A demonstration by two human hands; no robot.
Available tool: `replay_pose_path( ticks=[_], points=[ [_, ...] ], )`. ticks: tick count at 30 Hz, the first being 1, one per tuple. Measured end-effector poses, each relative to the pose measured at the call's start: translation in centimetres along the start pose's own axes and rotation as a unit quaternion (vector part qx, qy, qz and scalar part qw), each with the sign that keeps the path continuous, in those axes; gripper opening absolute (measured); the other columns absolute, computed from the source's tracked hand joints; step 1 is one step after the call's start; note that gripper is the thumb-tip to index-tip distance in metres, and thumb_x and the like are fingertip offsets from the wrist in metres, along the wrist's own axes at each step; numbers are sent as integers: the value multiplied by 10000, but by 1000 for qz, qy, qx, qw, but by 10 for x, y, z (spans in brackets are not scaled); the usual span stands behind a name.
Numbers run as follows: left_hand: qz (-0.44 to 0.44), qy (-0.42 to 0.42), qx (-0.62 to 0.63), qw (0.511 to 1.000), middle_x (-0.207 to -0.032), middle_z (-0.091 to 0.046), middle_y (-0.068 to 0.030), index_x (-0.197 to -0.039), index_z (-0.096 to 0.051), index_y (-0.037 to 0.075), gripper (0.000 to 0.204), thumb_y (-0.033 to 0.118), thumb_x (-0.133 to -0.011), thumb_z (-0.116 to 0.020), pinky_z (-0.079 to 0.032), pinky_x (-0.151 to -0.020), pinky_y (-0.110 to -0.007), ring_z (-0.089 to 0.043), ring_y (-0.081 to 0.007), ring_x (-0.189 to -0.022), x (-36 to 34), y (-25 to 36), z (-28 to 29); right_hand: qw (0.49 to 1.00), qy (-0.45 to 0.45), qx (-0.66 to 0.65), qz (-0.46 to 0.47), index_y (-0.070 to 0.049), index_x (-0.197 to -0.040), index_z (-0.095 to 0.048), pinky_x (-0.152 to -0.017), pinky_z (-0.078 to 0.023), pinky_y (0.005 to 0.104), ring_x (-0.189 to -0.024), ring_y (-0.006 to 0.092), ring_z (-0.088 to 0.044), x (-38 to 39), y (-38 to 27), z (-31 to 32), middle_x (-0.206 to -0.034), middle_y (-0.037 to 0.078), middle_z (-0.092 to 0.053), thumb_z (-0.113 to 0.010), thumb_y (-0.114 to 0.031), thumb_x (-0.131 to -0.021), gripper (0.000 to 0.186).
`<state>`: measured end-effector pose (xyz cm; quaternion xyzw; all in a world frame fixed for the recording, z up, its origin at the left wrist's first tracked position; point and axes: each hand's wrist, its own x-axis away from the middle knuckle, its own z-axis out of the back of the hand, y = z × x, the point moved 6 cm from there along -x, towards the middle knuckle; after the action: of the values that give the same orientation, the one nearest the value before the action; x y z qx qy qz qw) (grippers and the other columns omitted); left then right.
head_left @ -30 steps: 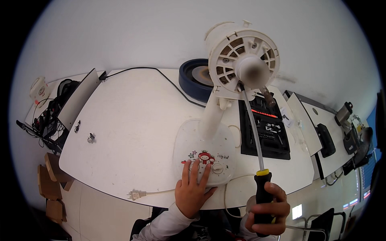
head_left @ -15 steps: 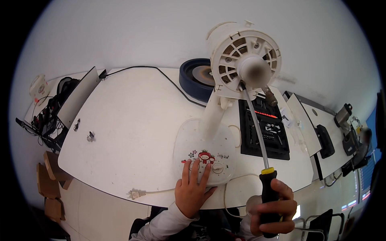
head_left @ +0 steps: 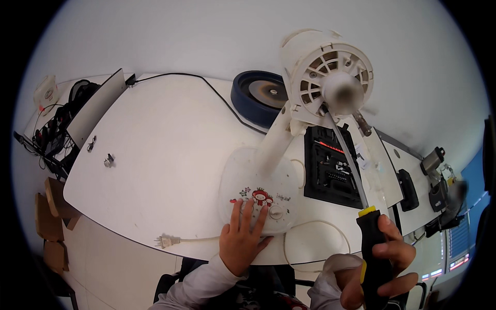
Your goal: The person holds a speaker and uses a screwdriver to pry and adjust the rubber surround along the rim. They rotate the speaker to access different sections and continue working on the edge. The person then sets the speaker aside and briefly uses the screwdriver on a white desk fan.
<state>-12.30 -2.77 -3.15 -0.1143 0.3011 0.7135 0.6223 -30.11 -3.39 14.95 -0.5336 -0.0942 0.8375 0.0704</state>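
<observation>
A white electric fan with its blades and grille off stands on the table; its round motor housing [head_left: 306, 56] tops a leaning post. My left hand [head_left: 241, 243] lies with spread fingers on the fan's base [head_left: 236, 173], beside a white knob [head_left: 276, 212] and red cartoon prints. In my right hand [head_left: 393, 254] is a screwdriver [head_left: 373, 240] with a black and yellow handle. Its long shaft slants up to the lower front of the motor housing, next to the round, blurred hub. Whether the tip sits in a screw is hard to see.
Behind the fan lies a dark blue round wheel [head_left: 238, 98]. An open black tool case [head_left: 315, 190] rests right of the post. A white plug and cord [head_left: 168, 241] run along the front edge of the table [head_left: 155, 170]. Small metal parts [head_left: 109, 160] lie at left.
The motor housing and post have tilted further to the right. My right hand has moved right with the screwdriver, its fingers now looser. The left hand stays on the base.
</observation>
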Motion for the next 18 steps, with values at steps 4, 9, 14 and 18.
replay_pose_path(
  ticks=[4, 9, 14, 18],
  points=[
    [7, -6, -4, 1000, -1443, -453, -134, -1412, -520, 178, 750, 426, -745, -758, -505, -663, -332, -426, -349, -1349, 3, -6, 1, 998, 63, 10, -24, -260, -1029, -465, -989, -489, 596, -1197, 448, -556, -10, -16, -13, -1184, 172, -527, -691, -444, -875, 330],
    [4, -3, 15, 1000, -1441, -462, -130, -1409, -526, 182, 744, 419, -742, -758, -512, -675, -333, -431, -341, -1347, 1, -4, 2, 986, 148, 47, 68, -151, -1129, -520, -863, -600, 476, -1161, 478, -543, -10, -13, 9, -1137, 229, -540, -664, -450, -908, 399],
    [8, -15, 13, 1000, -1434, -474, -125, -1401, -536, 188, 742, 409, -731, -763, -517, -692, -336, -441, -339, -1343, 2, -6, 1, 959, 175, 176, 137, -14, -1141, -514, -783, -525, 424, -926, 335, -594, -10, -24, 16, -1100, 209, -546, -685, -449, -897, 528],
    [6, -10, 35, 999, -1409, -480, -142, -1353, -582, 181, 731, 368, -684, -810, -545, -777, -398, -438, -382, -1326, -1, -1, 2, 946, 191, 239, 109, -95, -1158, -493, -812, -502, 451, -950, 348, -587, 0, -27, 19, -1131, 206, -542, -666, -414, -909, 440]
  ],
)
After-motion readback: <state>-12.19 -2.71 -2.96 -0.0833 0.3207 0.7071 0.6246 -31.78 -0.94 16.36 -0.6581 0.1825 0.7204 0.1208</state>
